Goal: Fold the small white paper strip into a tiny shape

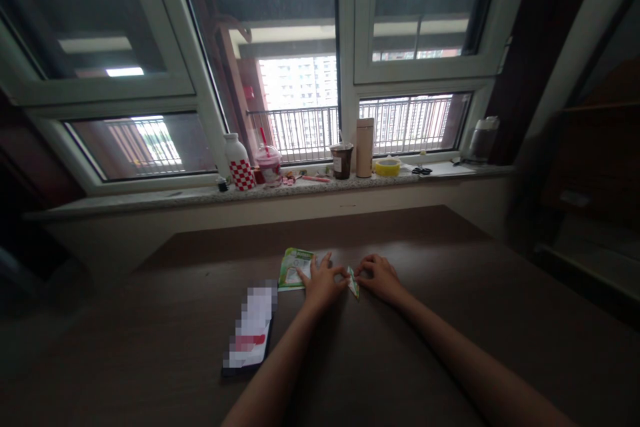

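Note:
A small folded piece of green-and-white paper (353, 283) stands between my two hands above the brown table. My left hand (324, 283) pinches its left edge, with the other fingers spread out to the left. From the other side, my right hand (383, 278) grips the paper with its fingertips, fingers curled. A flat green-and-white printed packet (291, 269) lies just left of my left hand, its right side partly covered by those spread fingers.
A phone (253, 330) with a lit, blurred screen lies left of my left forearm. Along the windowsill (300, 188) stand a checkered bottle (240, 163), a pink drink cup (270, 167), a dark drink cup (342, 161), a tan flask (365, 148), yellow tape (387, 167) and black scissors (423, 171).

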`<state>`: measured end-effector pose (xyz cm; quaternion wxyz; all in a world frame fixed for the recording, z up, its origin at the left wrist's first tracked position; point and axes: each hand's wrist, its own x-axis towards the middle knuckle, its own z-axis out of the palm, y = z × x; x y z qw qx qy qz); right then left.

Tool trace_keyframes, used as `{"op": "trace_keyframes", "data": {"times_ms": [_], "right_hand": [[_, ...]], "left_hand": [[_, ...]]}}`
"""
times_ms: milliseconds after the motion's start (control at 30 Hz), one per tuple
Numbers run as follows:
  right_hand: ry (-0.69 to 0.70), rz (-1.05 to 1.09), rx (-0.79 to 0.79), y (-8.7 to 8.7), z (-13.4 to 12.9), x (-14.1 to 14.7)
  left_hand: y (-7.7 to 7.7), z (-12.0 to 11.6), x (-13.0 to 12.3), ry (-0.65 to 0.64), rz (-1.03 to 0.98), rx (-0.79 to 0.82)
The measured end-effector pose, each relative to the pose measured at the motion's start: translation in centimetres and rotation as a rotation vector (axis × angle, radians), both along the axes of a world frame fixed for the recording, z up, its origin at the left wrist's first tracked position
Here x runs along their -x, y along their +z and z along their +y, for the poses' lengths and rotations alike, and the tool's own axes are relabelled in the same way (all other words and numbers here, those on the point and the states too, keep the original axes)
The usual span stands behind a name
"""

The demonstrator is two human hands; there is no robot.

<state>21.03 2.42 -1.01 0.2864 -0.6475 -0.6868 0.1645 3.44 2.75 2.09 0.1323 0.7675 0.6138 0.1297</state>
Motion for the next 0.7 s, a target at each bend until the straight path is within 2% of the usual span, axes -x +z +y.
{"op": "trace_keyframes", "data": {"times_ms": [367, 700], "right_hand": [[-0.029, -0.023, 0.000, 0.25, -0.13, 0.53], [-0.025, 0.001, 0.066, 0.44, 0.21, 0.38]], "left_hand": [[-0.14, 0.09, -0.35, 0.016, -0.002, -0.015], [-0.11, 0.44, 0.06, -0.010, -0.040, 0.023]]}}
